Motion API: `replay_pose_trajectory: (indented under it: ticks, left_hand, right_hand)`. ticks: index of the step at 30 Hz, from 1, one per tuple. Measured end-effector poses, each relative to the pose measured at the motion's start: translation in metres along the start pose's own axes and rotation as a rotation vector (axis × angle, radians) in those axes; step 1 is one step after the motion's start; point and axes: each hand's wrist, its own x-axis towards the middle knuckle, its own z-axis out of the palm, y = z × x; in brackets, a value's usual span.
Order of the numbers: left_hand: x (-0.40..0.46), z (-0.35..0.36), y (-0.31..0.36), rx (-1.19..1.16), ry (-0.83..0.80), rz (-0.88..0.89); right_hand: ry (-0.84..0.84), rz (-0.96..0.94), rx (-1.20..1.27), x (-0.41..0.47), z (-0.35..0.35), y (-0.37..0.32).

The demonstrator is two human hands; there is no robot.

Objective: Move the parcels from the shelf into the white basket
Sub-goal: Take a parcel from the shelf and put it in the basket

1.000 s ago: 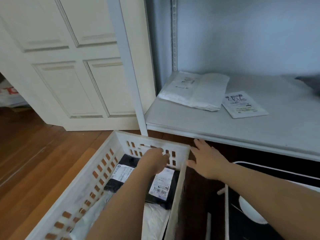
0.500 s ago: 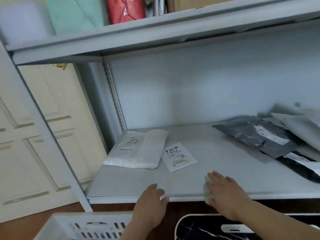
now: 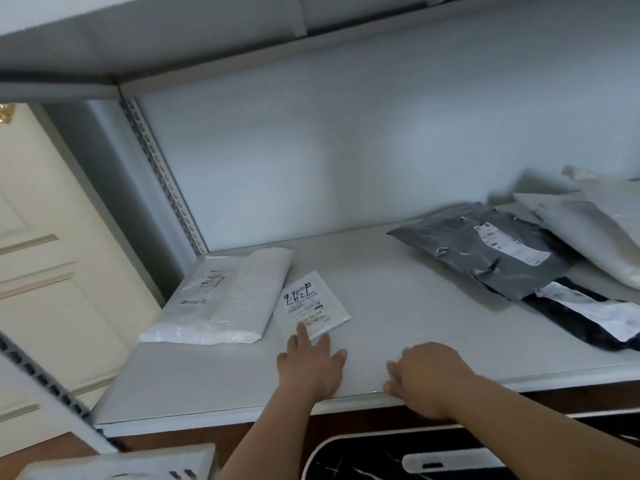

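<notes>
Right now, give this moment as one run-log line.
left hand: open, fingertip on small white parcel | right hand: fingers curled, resting on shelf edge | holding nothing

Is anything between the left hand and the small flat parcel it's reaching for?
Nothing visible. The left hand lies flat on the shelf, its fingertips already touching the small parcel's near edge.

The shelf (image 3: 398, 306) is pale grey; the large parcel (image 3: 221, 303) on it is white with dark print; the small flat parcel (image 3: 311, 303) is white with black handwritten figures; the grey parcel (image 3: 485, 251) bears a white label; the black parcel (image 3: 585, 317) likewise; the door (image 3: 52, 271) is cream; the basket (image 3: 121, 464) is white.
</notes>
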Motion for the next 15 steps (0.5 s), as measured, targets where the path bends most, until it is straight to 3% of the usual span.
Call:
replay_pose_trajectory:
  ticks: [5, 8, 13, 15]
  left_hand:
    - [0.0, -0.005, 0.0, 0.055, 0.058, -0.021]
    - [-0.027, 0.002, 0.004, 0.02, 0.093, 0.132]
    - [-0.093, 0.014, 0.003, -0.141, 0.132, 0.471]
    - [-0.116, 0.018, 0.001, -0.136, 0.137, 0.561]
  right_hand:
    - [0.03, -0.005, 0.02, -0.002, 0.002, 0.004]
    - [0.078, 0.009, 0.183, -0.008, 0.005, 0.004]
    - [0.374, 0.26, 1.178, -0.034, 0.017, 0.025]
    - [0.457, 0.371, 1.36, -0.049, 0.027, 0.032]
